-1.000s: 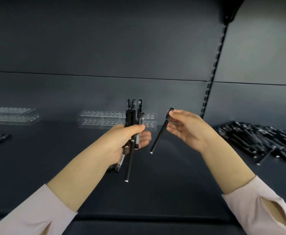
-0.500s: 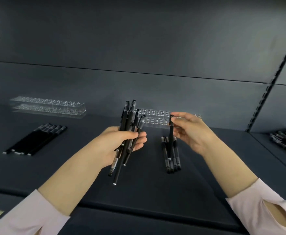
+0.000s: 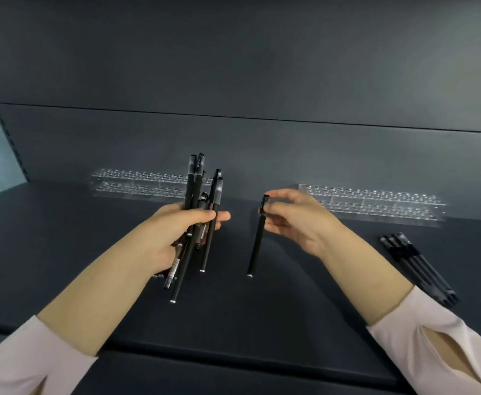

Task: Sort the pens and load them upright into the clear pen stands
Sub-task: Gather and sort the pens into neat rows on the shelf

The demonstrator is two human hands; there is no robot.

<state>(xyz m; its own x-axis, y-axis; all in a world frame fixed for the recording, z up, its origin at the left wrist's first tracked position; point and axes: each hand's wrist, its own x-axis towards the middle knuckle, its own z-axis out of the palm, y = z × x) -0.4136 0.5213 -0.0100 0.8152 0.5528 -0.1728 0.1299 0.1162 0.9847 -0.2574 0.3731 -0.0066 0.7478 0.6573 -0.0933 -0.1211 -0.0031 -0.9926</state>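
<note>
- The left hand (image 3: 171, 232) is curled round a bundle of slim black plastic pens (image 3: 195, 183), held roughly upright.
- The right hand (image 3: 296, 220) pinches a single black pen (image 3: 256, 243) by its top end; the pen hangs down.
- A clear perforated acrylic pen stand (image 3: 136, 183) sits beyond the left hand, and a second clear stand (image 3: 376, 203) beyond the right hand.
- A row of loose black pens (image 3: 421, 269) lies flat to the right of the right hand.
</note>
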